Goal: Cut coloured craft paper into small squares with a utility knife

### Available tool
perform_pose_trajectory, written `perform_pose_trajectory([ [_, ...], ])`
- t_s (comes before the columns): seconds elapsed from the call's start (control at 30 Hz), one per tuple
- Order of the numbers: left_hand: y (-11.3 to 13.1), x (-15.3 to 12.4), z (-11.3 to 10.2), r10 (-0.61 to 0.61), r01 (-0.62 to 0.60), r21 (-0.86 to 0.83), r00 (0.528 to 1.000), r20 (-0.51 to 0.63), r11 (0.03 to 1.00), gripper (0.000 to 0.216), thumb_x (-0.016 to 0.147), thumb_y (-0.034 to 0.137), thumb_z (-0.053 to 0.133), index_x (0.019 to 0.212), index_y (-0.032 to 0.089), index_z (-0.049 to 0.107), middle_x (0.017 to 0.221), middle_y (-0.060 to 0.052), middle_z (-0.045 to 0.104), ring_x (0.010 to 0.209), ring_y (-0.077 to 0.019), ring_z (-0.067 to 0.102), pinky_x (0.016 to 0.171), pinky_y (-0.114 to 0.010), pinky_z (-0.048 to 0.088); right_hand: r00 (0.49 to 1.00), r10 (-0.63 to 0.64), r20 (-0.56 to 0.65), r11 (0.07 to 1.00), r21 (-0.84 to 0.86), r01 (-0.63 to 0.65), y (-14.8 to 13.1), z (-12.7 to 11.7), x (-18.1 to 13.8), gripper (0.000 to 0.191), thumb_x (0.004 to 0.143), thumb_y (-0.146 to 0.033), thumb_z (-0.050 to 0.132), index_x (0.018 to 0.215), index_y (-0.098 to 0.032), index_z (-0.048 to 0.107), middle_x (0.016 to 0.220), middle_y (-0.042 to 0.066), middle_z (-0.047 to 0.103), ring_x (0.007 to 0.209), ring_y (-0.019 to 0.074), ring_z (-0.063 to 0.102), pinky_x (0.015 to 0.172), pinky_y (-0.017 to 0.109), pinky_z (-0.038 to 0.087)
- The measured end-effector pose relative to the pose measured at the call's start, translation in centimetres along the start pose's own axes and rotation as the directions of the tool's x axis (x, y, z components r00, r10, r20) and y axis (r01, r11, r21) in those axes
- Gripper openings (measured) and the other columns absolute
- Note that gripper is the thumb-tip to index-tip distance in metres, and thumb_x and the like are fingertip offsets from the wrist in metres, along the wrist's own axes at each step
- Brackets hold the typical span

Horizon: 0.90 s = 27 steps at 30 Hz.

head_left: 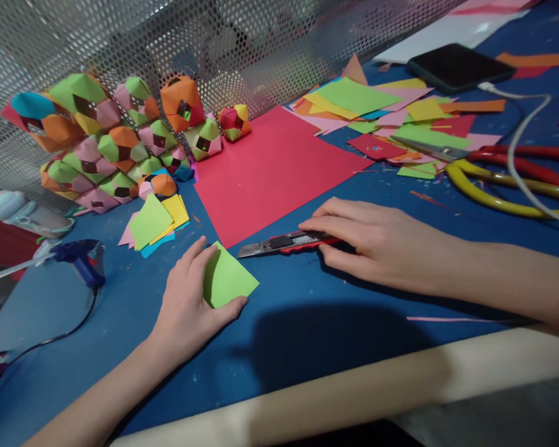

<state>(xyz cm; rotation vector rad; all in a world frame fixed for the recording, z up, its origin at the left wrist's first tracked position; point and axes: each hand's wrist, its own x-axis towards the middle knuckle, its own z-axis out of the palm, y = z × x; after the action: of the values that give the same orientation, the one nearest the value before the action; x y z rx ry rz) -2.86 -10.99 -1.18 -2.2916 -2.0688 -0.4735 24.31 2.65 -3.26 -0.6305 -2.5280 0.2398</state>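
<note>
My left hand [189, 295] holds a green paper square [230, 279] against the blue table, its fingertips at the top corner and its thumb along the lower edge. To the right, my right hand [377, 239] is closed on the handle of a red and black utility knife [284, 242], which lies low over the table. The bare blade points left, close to the green square's upper right side. Just behind the knife is a large red paper sheet [279, 171]. A small stack of coloured paper squares [153, 223] lies beyond my left hand.
Folded paper modules [121, 146] are piled against a perforated metal panel [242, 49]. At the left are a blue glue gun [81, 261] and a bottle [28, 214]. Paper scraps [354, 99], scissors [507, 180] and a phone [459, 67] with a white cable occupy the right.
</note>
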Motion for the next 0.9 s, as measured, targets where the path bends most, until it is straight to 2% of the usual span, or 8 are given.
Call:
perform_pose_trajectory([
  [0.3,0.2,-0.2,-0.1,0.085,-0.084,0.020,0.993,-0.080,0.996,0.070,0.080,0.041,0.071,0.138,0.026,0.035,0.150,-0.018,0.037,0.139,-0.0345,0.038,0.109,-0.058,0.038,0.998,0.013,-0.063,0.997,0.072,-0.008,-0.4,-0.1,-0.1,0.032,0.092,-0.023,0.042,0.115,-0.016,0.062,0.102,0.013,0.063,0.090,0.0248,0.062,0.076,0.039,0.050],
  [0.47,0.3,-0.2,-0.2,0.111,-0.110,0.017,0.986,-0.121,0.994,0.069,0.080,0.039,0.073,0.137,0.026,0.036,0.147,-0.018,0.039,0.137,-0.0335,0.040,0.109,-0.056,0.038,0.996,-0.067,-0.056,0.993,0.098,0.073,-0.2,-0.4,-0.2,0.028,0.092,-0.024,0.045,0.112,-0.018,0.064,0.102,0.012,0.064,0.089,0.0238,0.062,0.076,0.039,0.050],
  [0.7,0.3,-0.2,-0.4,0.150,-0.150,0.014,0.978,-0.145,0.989,0.069,0.079,0.037,0.075,0.136,0.026,0.038,0.143,-0.016,0.042,0.134,-0.0320,0.043,0.108,-0.053,0.041,0.986,-0.145,-0.086,0.987,0.057,0.151,0.1,-1.0,-0.4,0.028,0.092,-0.023,0.046,0.113,-0.018,0.064,0.102,0.012,0.065,0.090,0.0240,0.061,0.078,0.040,0.048],
  [0.9,0.6,-0.5,-0.7,0.240,-0.224,0.102,0.950,-0.200,0.969,0.069,0.079,0.033,0.075,0.138,0.029,0.038,0.134,-0.014,0.047,0.124,-0.0312,0.050,0.102,-0.051,0.046,0.983,-0.164,-0.077,0.986,-0.011,0.164,0.3,-0.8,-0.6,0.032,0.092,-0.025,0.043,0.113,-0.021,0.066,0.102,0.011,0.067,0.086,0.0238,0.061,0.075,0.040,0.048],
])
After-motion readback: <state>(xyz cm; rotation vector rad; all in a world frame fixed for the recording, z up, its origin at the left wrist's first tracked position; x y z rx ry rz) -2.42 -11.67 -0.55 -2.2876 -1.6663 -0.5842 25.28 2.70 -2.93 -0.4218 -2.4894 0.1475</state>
